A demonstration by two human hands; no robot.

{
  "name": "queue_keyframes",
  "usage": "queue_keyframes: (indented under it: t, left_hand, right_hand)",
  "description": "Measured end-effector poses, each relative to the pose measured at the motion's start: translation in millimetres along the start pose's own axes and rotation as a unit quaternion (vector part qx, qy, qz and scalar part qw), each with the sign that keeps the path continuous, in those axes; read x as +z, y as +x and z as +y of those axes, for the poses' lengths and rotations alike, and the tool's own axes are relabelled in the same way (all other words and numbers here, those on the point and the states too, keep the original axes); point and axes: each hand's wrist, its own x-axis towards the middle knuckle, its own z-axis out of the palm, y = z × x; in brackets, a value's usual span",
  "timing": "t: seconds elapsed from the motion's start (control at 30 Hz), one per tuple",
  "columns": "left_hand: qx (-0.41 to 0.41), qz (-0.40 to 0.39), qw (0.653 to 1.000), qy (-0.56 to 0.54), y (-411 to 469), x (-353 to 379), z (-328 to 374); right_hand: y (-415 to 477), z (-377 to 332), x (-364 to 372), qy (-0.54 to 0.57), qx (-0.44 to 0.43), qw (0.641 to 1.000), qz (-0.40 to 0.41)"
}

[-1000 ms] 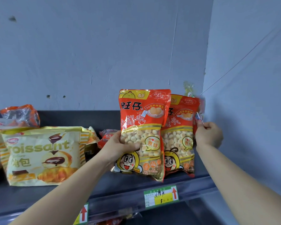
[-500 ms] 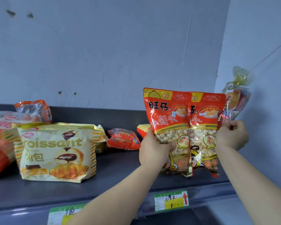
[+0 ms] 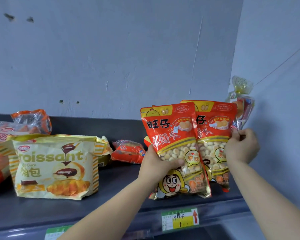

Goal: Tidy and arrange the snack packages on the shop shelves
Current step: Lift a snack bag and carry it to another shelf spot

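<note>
Front and centre I have the glossy red-and-yellow biscuit pouch point(image 3: 177, 149), clear window showing small round biscuits. It stands on its bottom edge at the right end of the dark grey metal shelf point(image 3: 111, 196), long axis upright with the top tipped a little to the left. My left hand point(image 3: 156, 163) grips its left edge, thumb across the window. It overlaps the left part of a matching second pouch point(image 3: 215, 135) just behind and to the right. My right hand point(image 3: 241, 146) curls round that one's right edge. A clear cellophane gift bundle point(image 3: 241, 104) by the side wall touches those fingers; whether it is caught in the grip too, I can't tell. So each hand sits on the outer side of its own pouch, the pouches between them, and squaring up looks like a matter of bringing the pair together upright. Counting: two biscuit pouches, one cellophane bundle, one small red packet point(image 3: 128, 151) lying flat further left, one cream-yellow croissant bag point(image 3: 55, 167) standing well apart, two green price labels point(image 3: 180, 220) on the shelf lip.
</note>
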Motion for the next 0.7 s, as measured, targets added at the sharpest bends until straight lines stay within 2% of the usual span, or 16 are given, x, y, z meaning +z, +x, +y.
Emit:
queue_keyframes:
  t: [0.23,0.3,0.37,0.4,0.43,0.47,0.5,0.53,0.57,0.6,0.63,0.7]
  left_hand:
    - [0.028,0.032,0.998,-0.043,-2,-2,3]
    - [0.058,0.053,0.996,-0.038,-3,0,2]
    - [0.086,0.095,0.991,0.04,-6,2,5]
    - [0.094,0.12,0.981,0.122,-8,2,8]
    - [0.125,0.151,0.955,0.224,-12,3,12]
    - [0.212,0.18,0.902,0.33,-16,5,17]
    - [0.334,0.183,0.829,0.41,-18,9,21]
    - [0.439,0.136,0.752,0.472,-20,16,26]
    - [0.51,0.064,0.679,0.524,-22,23,28]
    - [0.536,-0.018,0.629,0.562,-20,31,25]
    - [0.536,-0.078,0.604,0.584,-17,37,21]
    - [0.519,-0.121,0.601,0.596,-10,44,8]
  right_hand:
    - [26,-31,-3,0.074,-0.052,0.994,0.058]
    - [27,-34,-4,0.086,-0.06,0.993,0.062]
    - [28,-36,-4,0.091,-0.053,0.992,0.064]
    - [28,-36,-4,0.09,-0.045,0.993,0.065]
    - [28,-35,-3,0.088,-0.037,0.993,0.064]
    - [28,-34,-3,0.084,-0.03,0.994,0.063]
    - [27,-33,-1,0.081,-0.024,0.994,0.062]
    - [27,-32,0,0.078,-0.021,0.995,0.061]
    - [27,-31,1,0.075,-0.018,0.995,0.061]
    - [27,-30,1,0.073,-0.019,0.995,0.06]
    - [28,-28,1,0.071,-0.023,0.996,0.058]
    - [32,-25,1,0.072,-0.038,0.995,0.056]
